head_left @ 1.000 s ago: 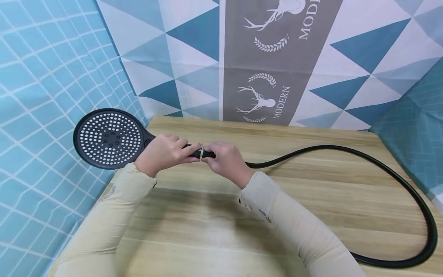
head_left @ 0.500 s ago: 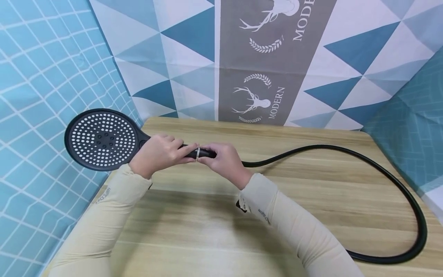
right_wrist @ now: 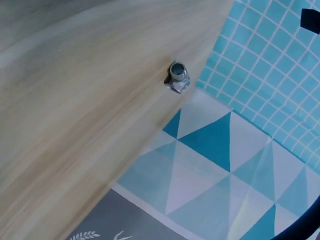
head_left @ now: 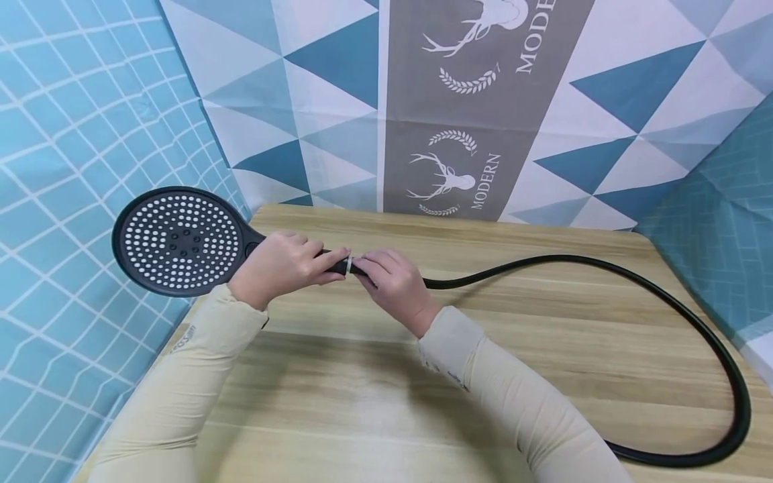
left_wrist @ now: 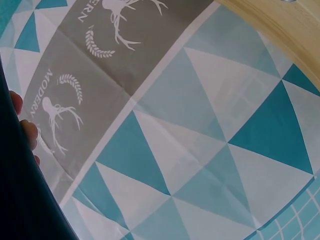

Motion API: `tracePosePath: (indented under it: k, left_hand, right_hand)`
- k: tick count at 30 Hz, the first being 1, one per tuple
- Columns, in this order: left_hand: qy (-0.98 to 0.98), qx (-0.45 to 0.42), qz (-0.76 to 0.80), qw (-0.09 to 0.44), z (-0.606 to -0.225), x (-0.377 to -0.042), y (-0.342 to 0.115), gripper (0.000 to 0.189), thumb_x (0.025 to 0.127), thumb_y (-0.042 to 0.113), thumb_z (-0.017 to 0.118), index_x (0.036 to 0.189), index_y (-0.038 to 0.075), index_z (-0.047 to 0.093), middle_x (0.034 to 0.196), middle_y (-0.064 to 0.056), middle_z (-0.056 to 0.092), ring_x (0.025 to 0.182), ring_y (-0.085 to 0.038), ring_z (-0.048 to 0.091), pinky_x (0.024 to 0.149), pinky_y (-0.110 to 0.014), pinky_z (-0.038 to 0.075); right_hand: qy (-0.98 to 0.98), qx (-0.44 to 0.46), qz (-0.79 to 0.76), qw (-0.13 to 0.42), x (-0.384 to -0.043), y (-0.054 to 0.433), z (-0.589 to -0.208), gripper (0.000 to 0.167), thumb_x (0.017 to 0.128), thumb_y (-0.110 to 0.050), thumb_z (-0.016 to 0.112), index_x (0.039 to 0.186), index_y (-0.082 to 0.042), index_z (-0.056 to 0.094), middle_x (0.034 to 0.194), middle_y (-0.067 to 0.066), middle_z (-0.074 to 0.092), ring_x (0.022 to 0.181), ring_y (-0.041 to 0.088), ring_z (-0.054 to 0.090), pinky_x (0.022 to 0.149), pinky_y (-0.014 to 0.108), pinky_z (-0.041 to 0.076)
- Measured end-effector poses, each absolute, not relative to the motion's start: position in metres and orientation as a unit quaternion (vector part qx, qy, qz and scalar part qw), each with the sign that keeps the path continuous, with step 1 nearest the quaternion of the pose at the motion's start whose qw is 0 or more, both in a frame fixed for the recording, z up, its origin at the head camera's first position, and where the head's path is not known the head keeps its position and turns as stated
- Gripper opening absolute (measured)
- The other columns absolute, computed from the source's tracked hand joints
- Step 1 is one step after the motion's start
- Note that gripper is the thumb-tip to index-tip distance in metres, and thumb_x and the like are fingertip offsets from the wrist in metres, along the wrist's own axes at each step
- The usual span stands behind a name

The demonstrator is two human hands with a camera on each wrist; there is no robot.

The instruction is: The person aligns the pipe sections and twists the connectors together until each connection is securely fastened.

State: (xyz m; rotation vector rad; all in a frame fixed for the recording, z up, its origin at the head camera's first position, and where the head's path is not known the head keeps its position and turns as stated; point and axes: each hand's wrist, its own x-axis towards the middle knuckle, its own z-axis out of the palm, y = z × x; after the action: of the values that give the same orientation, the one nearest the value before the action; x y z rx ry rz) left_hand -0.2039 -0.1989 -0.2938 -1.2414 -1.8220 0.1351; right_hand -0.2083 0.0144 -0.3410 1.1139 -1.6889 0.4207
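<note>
A black handheld shower head [head_left: 181, 241] with a round face of white nozzles is at the left of the head view, face up. My left hand [head_left: 284, 265] grips its handle [head_left: 335, 264], fingers toward the end with a light ring. My right hand [head_left: 395, 285] pinches the end of the black shower hose [head_left: 561, 257] close by that ring, in line with the handle. The exact join is partly hidden by the fingers. In the left wrist view, fingertips [left_wrist: 29, 134] show past a large dark curved shape [left_wrist: 20, 190].
The hose runs right in a wide loop over the wooden table [head_left: 362, 402]. A small metal fitting [right_wrist: 177, 75] stands on the table near its edge in the right wrist view. Blue tiled sheeting [head_left: 72, 201] rises at the left, patterned sheeting [head_left: 338, 100] behind.
The right hand has turned at the hose end: its fingers now lie further over the hose and its wrist has rolled. The left hand keeps its grip on the handle.
</note>
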Motion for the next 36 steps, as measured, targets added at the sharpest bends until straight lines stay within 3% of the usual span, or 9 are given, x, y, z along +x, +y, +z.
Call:
tracePosePath:
  k: [8,27,36]
  left_hand:
    - [-0.738,-0.501,0.055,0.448,-0.294,-0.205,-0.198,0.053,0.104,0.042,0.032,0.096,0.006,0.07,0.056,-0.006,0.048,0.04,-0.017,0.039,0.039,-0.03,0.036]
    - [-0.73,-0.505,0.052,0.458,-0.296,-0.206,-0.197,0.049,0.104,0.042,0.034,0.097,0.006,0.068,0.055,-0.006,0.047,0.04,-0.017,0.037,0.038,-0.03,0.035]
    - [-0.736,-0.503,0.04,0.452,-0.298,-0.207,-0.197,0.052,0.103,0.044,0.036,0.097,0.005,0.071,0.058,-0.007,0.052,0.041,-0.019,0.045,0.04,-0.031,0.04]
  right_hand:
    - [-0.686,0.472,0.173,0.526,-0.211,0.016,-0.337,0.02,0.069,-0.003,0.083,0.086,0.0,0.072,0.08,0.009,0.07,0.074,0.018,0.068,0.073,0.025,0.053]
    - [-0.737,0.476,0.203,0.435,-0.204,0.018,-0.331,0.023,0.077,-0.008,0.08,0.094,0.004,0.07,0.082,0.01,0.07,0.076,0.02,0.066,0.072,0.028,0.053]
    - [-0.699,0.495,0.175,0.485,-0.208,0.025,-0.338,0.023,0.075,-0.006,0.082,0.093,0.002,0.071,0.087,0.01,0.07,0.082,0.02,0.068,0.079,0.028,0.053]
